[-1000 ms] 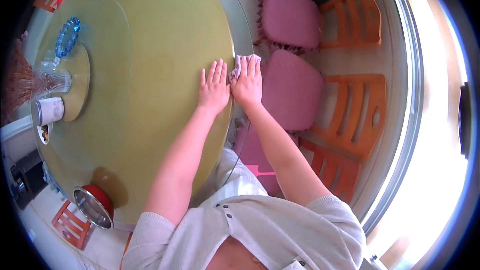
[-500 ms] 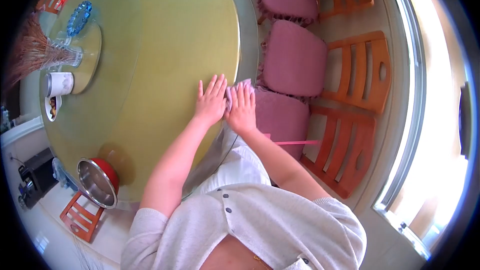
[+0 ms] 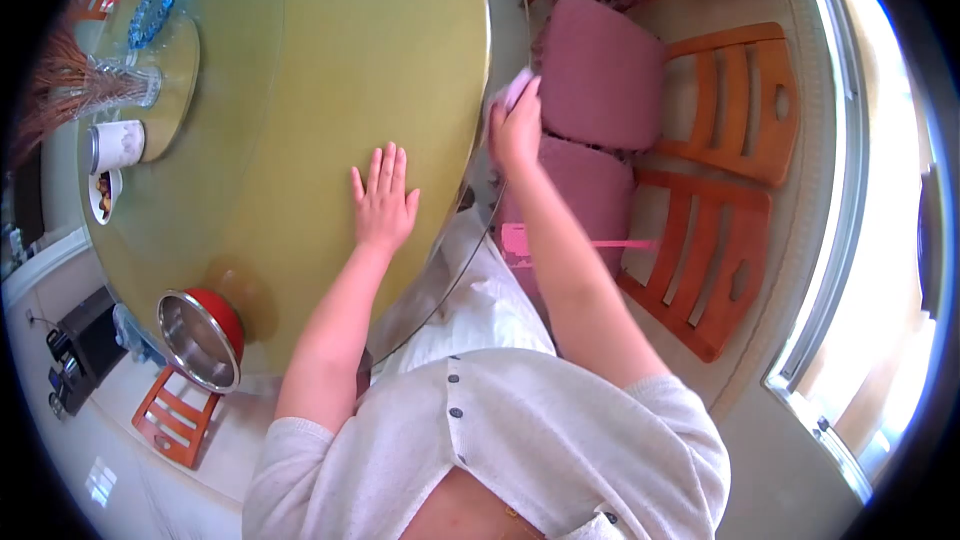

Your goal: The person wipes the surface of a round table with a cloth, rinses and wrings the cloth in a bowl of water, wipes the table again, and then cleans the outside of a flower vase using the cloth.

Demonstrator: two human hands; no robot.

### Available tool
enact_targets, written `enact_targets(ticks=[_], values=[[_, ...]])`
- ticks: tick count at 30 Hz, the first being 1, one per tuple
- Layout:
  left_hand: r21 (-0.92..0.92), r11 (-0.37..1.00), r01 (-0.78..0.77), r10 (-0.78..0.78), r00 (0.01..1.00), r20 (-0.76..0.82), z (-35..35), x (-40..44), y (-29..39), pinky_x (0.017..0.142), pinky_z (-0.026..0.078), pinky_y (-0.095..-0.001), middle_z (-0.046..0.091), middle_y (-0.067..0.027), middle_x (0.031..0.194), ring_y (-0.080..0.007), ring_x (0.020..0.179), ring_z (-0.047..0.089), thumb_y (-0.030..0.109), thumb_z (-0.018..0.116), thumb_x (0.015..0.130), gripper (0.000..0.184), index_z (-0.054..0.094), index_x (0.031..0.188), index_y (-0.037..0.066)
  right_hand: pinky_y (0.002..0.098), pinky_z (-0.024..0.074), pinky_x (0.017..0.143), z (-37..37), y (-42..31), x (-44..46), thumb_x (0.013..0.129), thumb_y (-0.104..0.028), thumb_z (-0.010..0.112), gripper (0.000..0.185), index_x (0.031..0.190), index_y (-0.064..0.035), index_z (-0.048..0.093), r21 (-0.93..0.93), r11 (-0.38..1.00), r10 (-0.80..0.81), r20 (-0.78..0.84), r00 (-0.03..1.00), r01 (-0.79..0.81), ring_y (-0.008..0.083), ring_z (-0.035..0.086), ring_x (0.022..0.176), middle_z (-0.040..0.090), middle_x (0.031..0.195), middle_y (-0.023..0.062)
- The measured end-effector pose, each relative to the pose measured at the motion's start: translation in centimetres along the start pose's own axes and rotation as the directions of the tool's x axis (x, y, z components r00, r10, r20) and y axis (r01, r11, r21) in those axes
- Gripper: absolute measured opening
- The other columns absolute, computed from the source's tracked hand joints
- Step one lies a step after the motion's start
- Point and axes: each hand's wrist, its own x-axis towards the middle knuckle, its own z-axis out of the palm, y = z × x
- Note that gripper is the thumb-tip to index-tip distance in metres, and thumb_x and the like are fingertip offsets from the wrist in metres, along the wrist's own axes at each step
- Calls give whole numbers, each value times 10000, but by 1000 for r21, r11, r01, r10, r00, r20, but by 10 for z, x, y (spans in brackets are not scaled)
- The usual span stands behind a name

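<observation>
My left hand lies flat on the yellow-green round table, fingers spread, with nothing in it. To its right, at the table's outer edge, my right hand grips a light pink cloth. The cloth sticks out past the fingers, beside the grey outer rim of the table. Some of the right fingers are hidden behind the hand.
Chairs with pink cushions line the table's right side; a pink plastic item lies on the nearest. A red-and-steel bowl stands at the lower left. Farther up are a tin, a glass vase and a blue ring-shaped object.
My right hand has moved up and outward along the table edge with the cloth, its fingers now curled round it. My left hand has shifted left, apart from the right. The view has shifted too.
</observation>
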Motion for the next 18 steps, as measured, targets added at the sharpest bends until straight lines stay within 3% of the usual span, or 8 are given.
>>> enact_targets(ticks=[1, 2, 3, 6, 9, 11, 13, 18], values=[[10, 1000, -1, 1, 1000, 15, -2, 0, 0, 1180, 79, -535, 150, -39, 1607, -226, 1479, 141, 397, 467, 947, 711, 182, 1535, 117, 397, 474, 941, 4, 5, 24, 865, -158, 642, 576, 1348, 67, 424, 81, 994, 71, -7, 997, -70, 320, 588, 1121, 559, 1265, 247], [20, 1000, -5, 4, 1000, 25, -3, 1, -1, 1181, 80, -531, 151, -37, 1607, -225, 1478, 144, 403, 461, 947, 709, 184, 1534, 116, 367, 489, 867, 4, 13, 48, 880, -157, 640, 462, 1269, 52, 501, 314, 914, 229, 127, 965, -258, 256, 612, 998, 616, 1137, 177], [24, 1000, -4, 3, 999, 37, -2, 2, -2, 1181, 80, -531, 151, -37, 1607, -225, 1478, 144, 403, 461, 947, 709, 184, 1534, 116, 337, 505, 792, 5, 17, 61, 896, -156, 638, 356, 1189, 38, 579, 499, 746, 338, 286, 896, -441, 192, 635, 876, 673, 1009, 106], [9, 1000, -1, 0, 1000, 31, 0, 0, -1, 1180, 79, -532, 157, -36, 1605, -227, 1477, 151, 399, 462, 947, 706, 190, 1533, 113, 285, 492, 705, 4, 11, 52, 911, -165, 644, 225, 1041, 19, 648, 500, 703, 446, 243, 862, -505, 109, 594, 781, 661, 908, 33], [-3, 1000, -13, 13, 1000, 10, 0, -2, -2, 1178, 80, -537, 165, -36, 1604, -226, 1476, 153, 396, 458, 948, 700, 196, 1531, 111, 293, 491, 708, -2, 13, 11, 907, -160, 647, 225, 1057, 8, 649, 578, 624, 464, 267, 845, -526, 125, 599, 781, 664, 917, 43], [-41, 999, -16, 14, 999, -49, 4, -3, -3, 1175, 79, -540, 171, -51, 1601, -239, 1473, 163, 366, 445, 950, 680, 201, 1531, 110, 302, 490, 697, 0, 22, -29, 888, -181, 661, 240, 1043, 3, 653, 515, 664, 504, 227, 834, -541, 128, 600, 779, 662, 898, 41], [-39, 999, -19, 17, 999, -47, 2, -2, -1, 1173, 90, -544, 177, -53, 1600, -242, 1471, 170, 366, 444, 950, 679, 204, 1530, 109, 299, 487, 679, -6, 15, -71, 872, -200, 674, 232, 995, -4, 650, 591, 522, 567, 299, 768, -615, 118, 593, 753, 652, 873, 35], [-23, 998, -58, 55, 991, -123, 12, -2, -4, 1166, 111, -555, 189, -59, 1596, -250, 1466, 188, 366, 444, 951, 674, 212, 1527, 104, 302, 490, 652, -1, 6, -196, 870, -177, 652, 186, 978, -27, 645, 584, 420, 635, 358, 685, -694, 116, 588, 741, 638, 859, 15]])
